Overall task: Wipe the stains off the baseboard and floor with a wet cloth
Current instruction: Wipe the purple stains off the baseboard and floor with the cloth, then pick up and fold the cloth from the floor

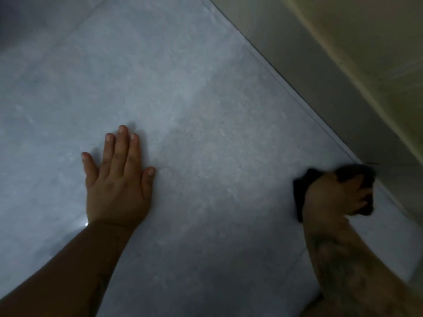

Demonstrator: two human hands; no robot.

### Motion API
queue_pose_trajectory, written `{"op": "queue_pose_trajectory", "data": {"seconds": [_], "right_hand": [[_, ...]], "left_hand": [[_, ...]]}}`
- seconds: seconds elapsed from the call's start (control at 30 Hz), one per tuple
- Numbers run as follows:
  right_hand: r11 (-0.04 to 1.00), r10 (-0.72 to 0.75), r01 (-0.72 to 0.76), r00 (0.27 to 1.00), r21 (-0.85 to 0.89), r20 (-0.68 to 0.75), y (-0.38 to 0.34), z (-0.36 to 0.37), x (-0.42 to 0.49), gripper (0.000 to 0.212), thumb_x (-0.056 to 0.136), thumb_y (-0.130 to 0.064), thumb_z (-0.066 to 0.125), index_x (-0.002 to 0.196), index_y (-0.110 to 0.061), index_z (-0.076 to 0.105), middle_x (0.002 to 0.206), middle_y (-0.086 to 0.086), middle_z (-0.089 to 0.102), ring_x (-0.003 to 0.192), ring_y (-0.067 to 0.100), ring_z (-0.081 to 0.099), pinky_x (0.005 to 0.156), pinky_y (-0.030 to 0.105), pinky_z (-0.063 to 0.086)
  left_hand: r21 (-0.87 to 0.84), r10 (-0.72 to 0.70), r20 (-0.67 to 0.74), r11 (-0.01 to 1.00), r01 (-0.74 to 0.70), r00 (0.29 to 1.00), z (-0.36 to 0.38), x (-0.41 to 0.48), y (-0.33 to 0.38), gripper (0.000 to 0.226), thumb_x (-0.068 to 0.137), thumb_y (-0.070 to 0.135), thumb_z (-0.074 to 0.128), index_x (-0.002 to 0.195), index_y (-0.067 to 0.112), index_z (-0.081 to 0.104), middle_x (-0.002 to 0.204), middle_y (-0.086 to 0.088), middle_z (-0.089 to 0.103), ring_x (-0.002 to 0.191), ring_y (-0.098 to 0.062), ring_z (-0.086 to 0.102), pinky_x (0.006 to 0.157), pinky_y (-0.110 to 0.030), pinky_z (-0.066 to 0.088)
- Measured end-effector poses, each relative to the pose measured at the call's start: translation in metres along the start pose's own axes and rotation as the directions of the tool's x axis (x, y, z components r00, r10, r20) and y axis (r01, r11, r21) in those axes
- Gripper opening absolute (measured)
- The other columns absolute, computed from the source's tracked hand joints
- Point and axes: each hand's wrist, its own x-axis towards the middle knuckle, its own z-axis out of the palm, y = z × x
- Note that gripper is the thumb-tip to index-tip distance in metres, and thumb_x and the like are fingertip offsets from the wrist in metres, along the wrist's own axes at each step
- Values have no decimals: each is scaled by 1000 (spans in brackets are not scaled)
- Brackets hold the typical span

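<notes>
The right hand [336,197] is gripping a dark cloth [299,197] where the floor [206,110] meets the baseboard [343,92], while the left hand [117,179] is lying open and flat; wiping looks underway, with no stains clearly visible.

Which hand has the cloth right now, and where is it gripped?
The right hand holds the dark cloth, bunched under palm and fingers beside the baseboard. The left hand lies flat on the floor, empty.

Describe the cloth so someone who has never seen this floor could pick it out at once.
Follow the grey baseboard down along the edge of the pale grey tiled floor toward the lower right. There the right hand is closed on a cloth, pressed where floor meets baseboard. It is the only black thing in view; the left hand lies flat and empty on the tiles.
</notes>
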Motion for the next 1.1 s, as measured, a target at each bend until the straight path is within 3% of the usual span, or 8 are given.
{"op": "queue_pose_trajectory", "data": {"seconds": [0.17, 0.27, 0.33, 0.43, 0.6, 0.73, 0.9, 1.1], "right_hand": [[971, -232, 228, 971, -74, -57, -115, 21, -35, 67, 89, -35, 39, 147, -4, 28, 153, 26, 26, 141, 45, 20, 116, 58, 7], [647, -746, 761, 644, -43, 171, -117, 26, -118, 69, 91, -41, 41, 152, -17, 19, 160, 16, 13, 147, 37, 9, 117, 52, 11], [417, -860, 909, 387, 22, 334, -90, 23, -155, 70, 89, -48, 36, 152, -24, 15, 162, 10, 9, 148, 33, 4, 117, 54, 13], [413, -845, 886, 288, 209, 451, -70, -1, -149, 67, 89, -59, 26, 150, -31, 24, 162, -1, 12, 149, 22, 6, 118, 51, 9], [502, -831, 854, 432, 138, 350, -108, -39, -76, 64, 90, -52, 49, 146, -29, 30, 152, 0, 36, 138, 26, 29, 109, 47, 32], [281, -769, 957, 183, 66, 612, -142, -35, -58, 68, 84, -47, 63, 144, -29, 35, 138, 2, 50, 125, 28, 40, 98, 41, 37], [272, -791, 941, 97, 204, 605, -167, -41, -72, 21, 76, -26, 71, 88, -20, 54, 92, 3, 55, 93, 25, 52, 73, 39, 48], [343, -743, 803, -85, 487, 664, -195, -103, -113, 26, 81, -20, 72, 97, -29, 53, 88, -4, 64, 82, 11, 63, 67, 24, 51]], "left_hand": [[4, -8, 14, 1000, 8, 1000, 1, 0, 0, 65, 99, 41, 27, 153, 5, 22, 161, -15, 18, 149, -32, 15, 116, -58, 1], [-2, -20, 31, 1000, 20, 999, 0, 0, 2, 64, 99, 41, 27, 152, 5, 23, 160, -16, 21, 148, -33, 19, 116, -58, 5], [-16, -15, 55, 1000, 16, 998, -1, 1, 4, 64, 99, 41, 27, 153, 6, 23, 160, -15, 21, 148, -32, 18, 117, -57, 7], [-45, -31, 74, 998, 35, 997, -3, 1, 6, 63, 98, 43, 28, 153, 12, 25, 160, -10, 24, 149, -29, 16, 118, -55, 8], [-223, -64, 32, 972, 70, 997, -26, 21, 37, 62, 91, 54, 41, 139, 17, 50, 141, -8, 54, 133, -30, 45, 113, -49, 26], [-472, -16, 299, 867, 163, 954, -33, 53, 74, 70, 78, 57, 63, 137, 23, 49, 132, -1, 59, 120, -22, 55, 101, -37, 44], [-496, -75, 451, 807, 319, 890, -59, 77, 71, 14, 82, 26, 70, 95, 23, 68, 87, 4, 63, 92, -19, 63, 66, -24, 38], [-552, 45, 608, 741, 382, 792, -165, 64, 23, 6, 87, 21, 68, 90, 26, 66, 92, 1, 65, 92, -19, 59, 83, -30, 45]]}}
